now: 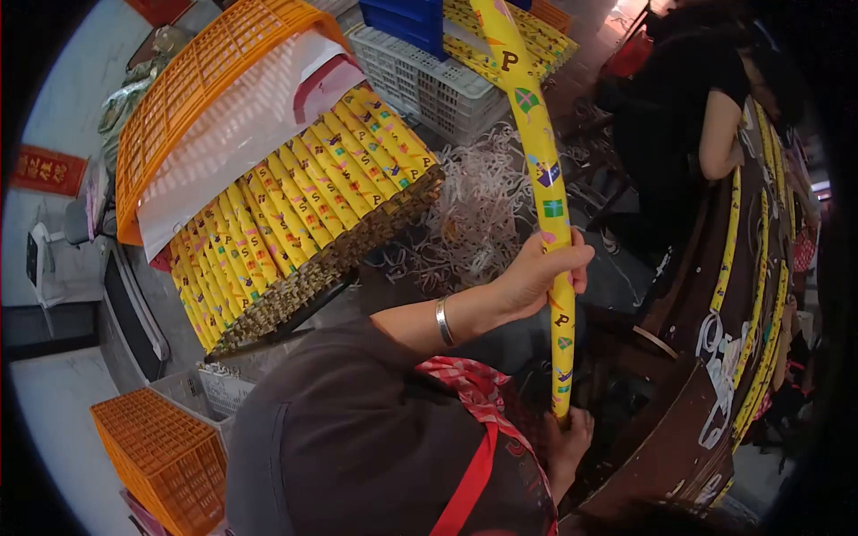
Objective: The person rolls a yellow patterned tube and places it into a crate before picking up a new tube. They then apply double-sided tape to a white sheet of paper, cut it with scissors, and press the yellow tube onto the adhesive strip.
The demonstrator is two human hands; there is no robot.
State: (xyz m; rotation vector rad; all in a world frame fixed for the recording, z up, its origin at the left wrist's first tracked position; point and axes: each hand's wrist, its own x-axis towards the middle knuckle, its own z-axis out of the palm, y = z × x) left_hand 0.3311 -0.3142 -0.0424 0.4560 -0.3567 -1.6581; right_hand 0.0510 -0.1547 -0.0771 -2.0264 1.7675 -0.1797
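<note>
A long yellow tube point(553, 207), printed with letters and gift boxes, runs from the top edge down past my body. My left hand point(554, 272), with a silver bracelet at the wrist, is closed around its middle, thumb across the front. Lower down, my right hand point(569, 442) grips the tube's bottom end, its fingers partly hidden. To the left, a big stack of matching yellow tubes point(295, 210) lies in rows against a white sheet point(223, 138) in a tilted orange crate point(210, 67).
A dark brown table point(661, 429) on the right bears long yellow strips point(764, 277) and white scraps. A person in black point(666, 125) stands beside it. Shredded strips point(478, 210) cover the floor. A grey crate point(438, 85) and another orange crate point(165, 447) stand nearby.
</note>
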